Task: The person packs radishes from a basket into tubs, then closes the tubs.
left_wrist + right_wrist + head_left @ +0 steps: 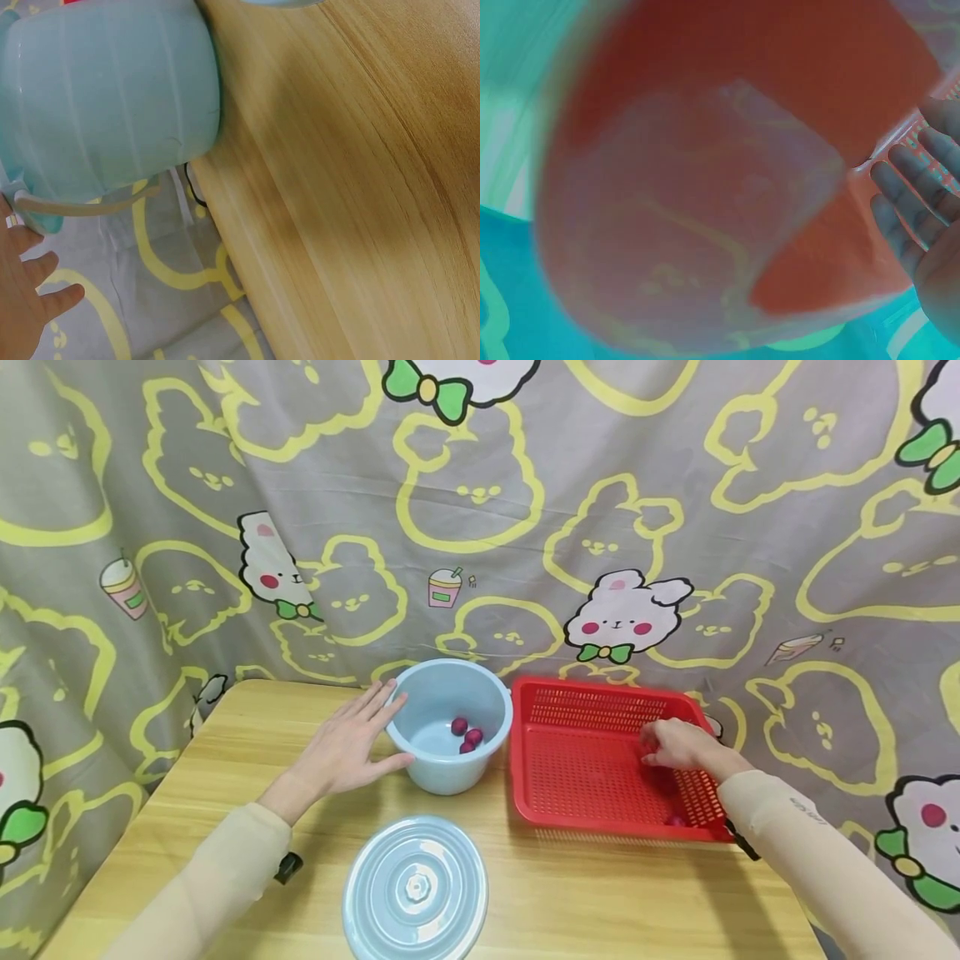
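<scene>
My left hand [347, 743] rests at the left rim of a light blue bucket [446, 779], fingers straight and spread. Inside the bucket lie several small dark red round things [459, 726], plum-like. In the left wrist view the bucket's ribbed side [112, 97] and pale handle [82, 208] show beside my fingertips. Over the right part of a red perforated basket [585, 768] reaches my right hand [681, 745], its fingers loosely bent with nothing seen between them. The right wrist view shows its palm [945, 262] bare. One dark red round thing [676, 820] sits in the basket's near right corner.
A light blue lid [416, 893] with a small knob lies on the wooden table [600, 902], in front of the bucket. Bucket and basket stand side by side near the back edge. Behind the table hangs a grey patterned curtain [337, 485].
</scene>
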`<state>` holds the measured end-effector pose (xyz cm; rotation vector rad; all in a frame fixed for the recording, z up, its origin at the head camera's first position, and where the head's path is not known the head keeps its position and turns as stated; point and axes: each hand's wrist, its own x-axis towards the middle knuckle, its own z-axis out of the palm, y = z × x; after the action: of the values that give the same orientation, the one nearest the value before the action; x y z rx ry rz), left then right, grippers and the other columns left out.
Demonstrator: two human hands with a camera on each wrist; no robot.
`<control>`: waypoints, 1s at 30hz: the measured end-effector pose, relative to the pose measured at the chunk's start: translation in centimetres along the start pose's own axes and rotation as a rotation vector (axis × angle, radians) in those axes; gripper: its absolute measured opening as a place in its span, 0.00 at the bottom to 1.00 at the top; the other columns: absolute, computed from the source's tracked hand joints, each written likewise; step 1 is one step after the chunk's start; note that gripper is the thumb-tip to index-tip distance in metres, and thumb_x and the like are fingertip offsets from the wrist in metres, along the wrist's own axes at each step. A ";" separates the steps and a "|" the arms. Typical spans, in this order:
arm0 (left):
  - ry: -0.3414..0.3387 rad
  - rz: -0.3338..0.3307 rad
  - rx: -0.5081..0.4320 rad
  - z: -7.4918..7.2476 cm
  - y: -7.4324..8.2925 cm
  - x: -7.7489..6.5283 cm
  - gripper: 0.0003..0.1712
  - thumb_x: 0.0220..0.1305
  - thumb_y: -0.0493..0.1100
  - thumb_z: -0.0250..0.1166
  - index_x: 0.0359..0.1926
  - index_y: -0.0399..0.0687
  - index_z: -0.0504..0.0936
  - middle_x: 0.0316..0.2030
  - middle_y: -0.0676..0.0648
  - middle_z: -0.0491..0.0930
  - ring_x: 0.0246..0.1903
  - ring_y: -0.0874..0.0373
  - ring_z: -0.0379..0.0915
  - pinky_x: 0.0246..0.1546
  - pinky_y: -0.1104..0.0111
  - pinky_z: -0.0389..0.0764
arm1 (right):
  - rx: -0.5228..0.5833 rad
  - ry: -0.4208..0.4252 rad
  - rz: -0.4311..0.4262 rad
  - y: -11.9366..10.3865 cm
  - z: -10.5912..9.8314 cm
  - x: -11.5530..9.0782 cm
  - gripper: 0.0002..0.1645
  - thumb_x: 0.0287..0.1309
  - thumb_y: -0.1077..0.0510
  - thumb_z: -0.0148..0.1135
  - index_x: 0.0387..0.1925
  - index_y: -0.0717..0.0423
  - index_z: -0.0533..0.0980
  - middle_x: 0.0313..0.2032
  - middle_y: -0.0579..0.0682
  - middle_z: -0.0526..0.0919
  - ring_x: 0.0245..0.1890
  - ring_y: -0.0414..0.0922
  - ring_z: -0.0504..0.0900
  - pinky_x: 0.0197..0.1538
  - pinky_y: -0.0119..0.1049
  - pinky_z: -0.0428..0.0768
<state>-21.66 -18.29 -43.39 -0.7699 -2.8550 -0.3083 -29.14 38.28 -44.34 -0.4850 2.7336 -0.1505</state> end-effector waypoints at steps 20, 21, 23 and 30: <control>0.012 0.005 0.000 0.0 0.1 0.0 0.57 0.68 0.76 0.59 0.84 0.50 0.55 0.86 0.42 0.45 0.85 0.40 0.45 0.80 0.41 0.63 | -0.144 -0.021 -0.013 0.7 -0.1 -0.4 0.14 0.56 0.54 0.77 0.43 0.54 0.85 0.31 0.45 0.86 0.31 0.43 0.81 0.35 0.42 0.81; 0.015 0.005 0.001 0.0 0.1 0.0 0.57 0.68 0.76 0.59 0.84 0.50 0.55 0.86 0.42 0.45 0.85 0.40 0.45 0.80 0.41 0.63 | -0.152 -0.024 -0.016 0.7 0.0 -0.4 0.14 0.56 0.54 0.77 0.42 0.54 0.85 0.31 0.45 0.86 0.31 0.43 0.81 0.35 0.42 0.82; 0.018 0.007 -0.002 -0.1 0.0 0.0 0.57 0.68 0.76 0.59 0.84 0.50 0.55 0.86 0.42 0.46 0.85 0.40 0.45 0.80 0.41 0.63 | -0.163 -0.035 -0.015 0.6 0.2 -0.2 0.12 0.56 0.55 0.77 0.40 0.53 0.84 0.31 0.45 0.86 0.32 0.43 0.81 0.37 0.43 0.83; 0.004 0.002 0.005 -0.2 0.1 0.0 0.57 0.68 0.76 0.59 0.84 0.50 0.55 0.86 0.42 0.45 0.85 0.39 0.45 0.80 0.40 0.63 | -0.161 -0.061 -0.041 0.8 0.6 0.2 0.08 0.54 0.60 0.76 0.35 0.52 0.83 0.31 0.45 0.86 0.32 0.43 0.81 0.38 0.44 0.84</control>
<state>-21.54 -18.25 -43.22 -0.7705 -2.8504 -0.3025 -29.33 38.94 -45.09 -0.5804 2.6894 0.0735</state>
